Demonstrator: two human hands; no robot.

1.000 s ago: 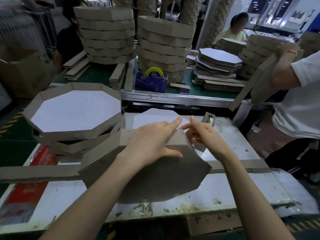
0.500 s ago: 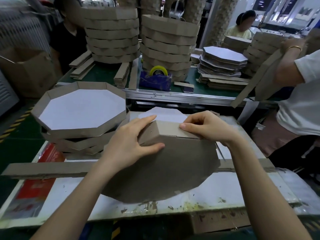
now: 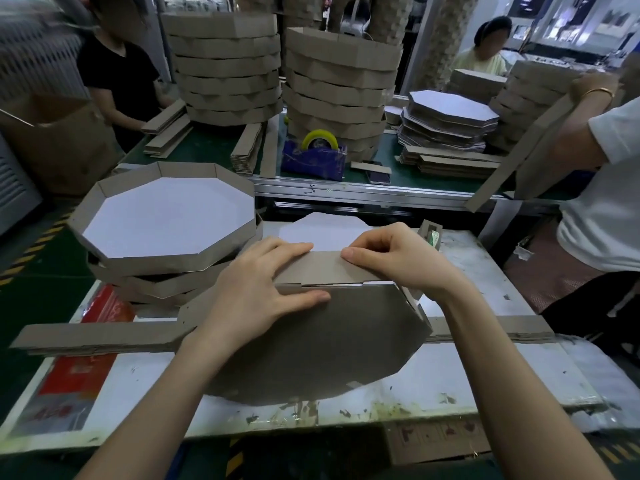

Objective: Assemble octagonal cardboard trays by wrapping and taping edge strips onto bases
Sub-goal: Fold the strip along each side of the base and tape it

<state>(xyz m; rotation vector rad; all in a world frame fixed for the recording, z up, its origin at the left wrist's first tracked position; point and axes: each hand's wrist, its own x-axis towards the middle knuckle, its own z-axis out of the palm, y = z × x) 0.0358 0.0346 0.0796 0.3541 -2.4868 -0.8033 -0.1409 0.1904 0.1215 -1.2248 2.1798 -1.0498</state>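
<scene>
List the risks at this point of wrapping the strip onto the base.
1. A white sliver shows between the edge strip and the base; taped like this, the wall may sit crooked.
2. The left hand presses and the right hand pinches the strip; letting go to reach the tape dispenser might let it spring open.

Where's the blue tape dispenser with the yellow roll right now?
Head view, centre: the tape dispenser sits on the green bench beyond the work table, directly in front of the right-hand tall stack of trays.
</scene>
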